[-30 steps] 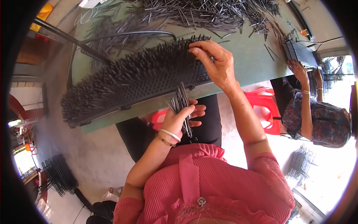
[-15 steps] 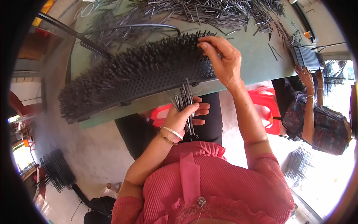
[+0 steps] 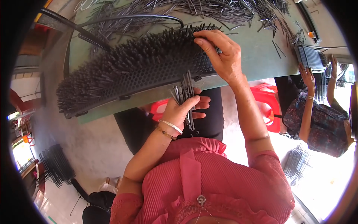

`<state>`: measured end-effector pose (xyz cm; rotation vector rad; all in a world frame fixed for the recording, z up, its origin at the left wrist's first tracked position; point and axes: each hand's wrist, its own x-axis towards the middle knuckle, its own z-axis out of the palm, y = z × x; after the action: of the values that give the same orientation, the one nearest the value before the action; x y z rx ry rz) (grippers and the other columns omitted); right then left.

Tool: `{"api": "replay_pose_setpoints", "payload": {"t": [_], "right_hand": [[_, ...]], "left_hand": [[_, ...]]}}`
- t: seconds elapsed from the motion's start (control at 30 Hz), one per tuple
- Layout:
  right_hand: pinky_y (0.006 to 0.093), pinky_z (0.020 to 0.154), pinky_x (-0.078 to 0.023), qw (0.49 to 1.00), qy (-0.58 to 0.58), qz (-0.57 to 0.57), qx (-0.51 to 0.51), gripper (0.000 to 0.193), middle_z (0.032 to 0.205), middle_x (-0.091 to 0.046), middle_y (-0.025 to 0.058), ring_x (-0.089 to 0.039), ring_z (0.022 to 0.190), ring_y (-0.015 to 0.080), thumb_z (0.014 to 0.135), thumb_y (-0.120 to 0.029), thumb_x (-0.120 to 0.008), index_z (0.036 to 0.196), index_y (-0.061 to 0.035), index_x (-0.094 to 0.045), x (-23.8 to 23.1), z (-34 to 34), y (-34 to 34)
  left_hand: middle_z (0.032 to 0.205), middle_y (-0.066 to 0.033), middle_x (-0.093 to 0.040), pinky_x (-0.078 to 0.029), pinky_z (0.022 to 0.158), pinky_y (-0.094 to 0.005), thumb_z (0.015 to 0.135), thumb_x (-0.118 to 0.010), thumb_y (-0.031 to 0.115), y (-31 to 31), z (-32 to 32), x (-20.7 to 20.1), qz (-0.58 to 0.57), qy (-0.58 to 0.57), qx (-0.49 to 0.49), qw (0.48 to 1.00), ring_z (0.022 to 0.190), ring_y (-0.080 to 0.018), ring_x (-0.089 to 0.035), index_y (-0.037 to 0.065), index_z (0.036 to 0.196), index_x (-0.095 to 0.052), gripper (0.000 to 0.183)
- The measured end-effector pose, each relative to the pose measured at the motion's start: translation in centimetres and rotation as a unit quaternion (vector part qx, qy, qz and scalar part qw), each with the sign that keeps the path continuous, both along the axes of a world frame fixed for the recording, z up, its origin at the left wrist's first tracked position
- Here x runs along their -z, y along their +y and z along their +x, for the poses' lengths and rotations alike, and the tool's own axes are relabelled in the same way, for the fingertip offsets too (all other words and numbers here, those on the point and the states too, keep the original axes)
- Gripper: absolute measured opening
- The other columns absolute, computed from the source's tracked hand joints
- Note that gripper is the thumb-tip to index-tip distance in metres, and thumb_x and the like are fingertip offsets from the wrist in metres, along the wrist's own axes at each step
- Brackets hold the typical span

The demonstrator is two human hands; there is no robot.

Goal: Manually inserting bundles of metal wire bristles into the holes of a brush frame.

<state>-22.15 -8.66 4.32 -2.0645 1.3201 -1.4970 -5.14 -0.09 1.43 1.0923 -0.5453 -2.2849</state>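
Note:
A long black perforated board [image 3: 143,81] lies slantwise along the near edge of the table. Dense thin dark strips [image 3: 126,56] stand up from its far rows, while the near rows of holes are bare. My left hand [image 3: 178,112] is closed round a loose bundle of such strips [image 3: 185,87], just below the board's near edge. Over the board's right end is my right hand [image 3: 226,56], thumb and forefinger brought together at the standing strips. Whatever is between those fingertips cannot be made out.
A big pile of loose strips [image 3: 209,11] covers the table's [image 3: 257,56] far side. A curved black rod [image 3: 149,16] passes behind the board. At right, a co-worker's hands [image 3: 307,76] are by another board [image 3: 311,58]. Red stools [image 3: 264,102] stand below the table.
My right hand has shifted slightly left and away from me along the strips. My left hand keeps its bundle, a little farther from me. The co-worker's one hand has risen.

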Motion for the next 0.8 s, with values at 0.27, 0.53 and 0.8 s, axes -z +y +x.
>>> {"api": "replay_pose_setpoints", "payload": {"t": [0.27, 0.53, 0.8], "right_hand": [[0.026, 0.067, -0.048, 0.999, 0.003, 0.052, -0.001, 0.017, 0.084, -0.065, 0.009, -0.061, 0.075, 0.0156, 0.08, -0.003, -0.066, 0.097, -0.0008, -0.066, 0.3, 0.2, 0.2], [0.0263, 0.075, -0.045, 0.995, 0.058, -0.015, 0.082, 0.019, 0.085, -0.069, 0.0047, -0.061, 0.078, 0.0151, 0.077, -0.002, -0.067, 0.096, -0.0034, -0.069, 1.4, 0.3, 0.8], [0.0298, 0.071, -0.044, 0.987, 0.106, -0.055, 0.109, 0.018, 0.086, -0.068, 0.0056, -0.061, 0.076, 0.0194, 0.075, -0.008, -0.07, 0.093, -0.0062, -0.07, 1.9, 0.5, 1.4]], "left_hand": [[0.101, -0.0142, -0.064, -0.054, 0.065, -0.0324, 0.088, -0.056, 0.016, -0.1, 0.2, 0.1, 0.008, 0.002, 0.0, 1.0, 0.088, -0.0205, -0.064, 0.006, 0.109, -0.053, 0.023], [0.099, -0.0149, -0.065, -0.055, 0.067, -0.0323, 0.089, -0.054, 0.012, -0.2, 0.3, 0.0, 0.01, 0.024, -0.009, 1.0, 0.086, -0.0193, -0.064, 0.003, 0.109, -0.052, 0.022], [0.099, -0.0157, -0.064, -0.055, 0.066, -0.0324, 0.09, -0.053, 0.012, -0.5, 0.3, -0.1, 0.0, 0.012, -0.008, 1.0, 0.086, -0.0199, -0.064, 0.002, 0.111, -0.051, 0.024]]}}
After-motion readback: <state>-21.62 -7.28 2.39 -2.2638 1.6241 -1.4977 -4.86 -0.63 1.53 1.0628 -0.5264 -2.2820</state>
